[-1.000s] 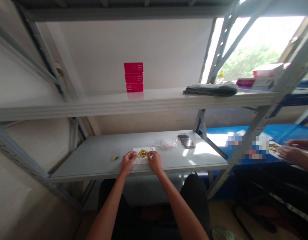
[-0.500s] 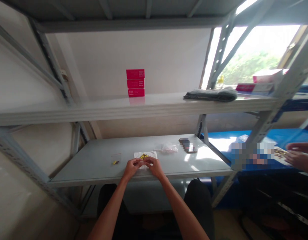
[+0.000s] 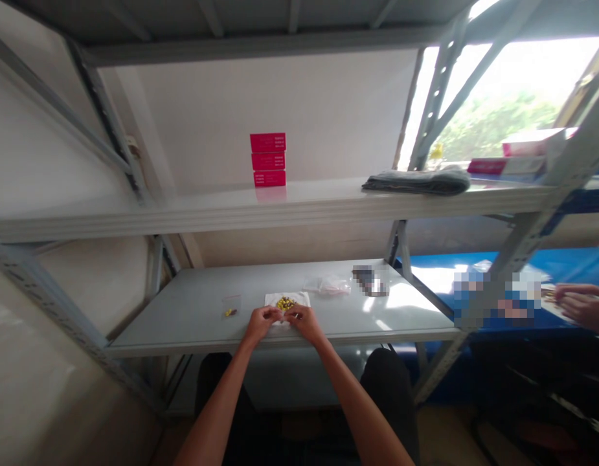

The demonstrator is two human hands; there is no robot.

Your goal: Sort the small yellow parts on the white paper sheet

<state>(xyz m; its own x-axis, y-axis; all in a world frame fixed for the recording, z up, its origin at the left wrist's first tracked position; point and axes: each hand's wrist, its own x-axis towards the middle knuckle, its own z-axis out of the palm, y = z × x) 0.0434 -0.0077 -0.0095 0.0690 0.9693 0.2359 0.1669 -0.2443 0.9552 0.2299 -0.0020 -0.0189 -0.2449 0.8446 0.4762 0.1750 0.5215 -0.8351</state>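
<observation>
My left hand and my right hand meet at the near side of a white cloth or paper sheet on the lower shelf. Both have fingers pinched together, tips nearly touching. Something small and pale shows between them, too small to make out. Just beyond the fingertips lies a heap of small yellow and dark pieces, partly hidden by my right hand. To the left, a small clear plastic bag lies flat with a few yellow and dark pieces. Crumpled clear plastic bags lie to the right.
A blurred-out dark object lies right of the plastic bags. Above runs the upper shelf, with stacked red boxes and a folded grey cloth. At right, another person's hands work over a blue table.
The whole view has shifted slightly, so things sit a little further right. My hands stay pinched at the sheet, and more of the heap shows. The other person's hands have moved slightly.
</observation>
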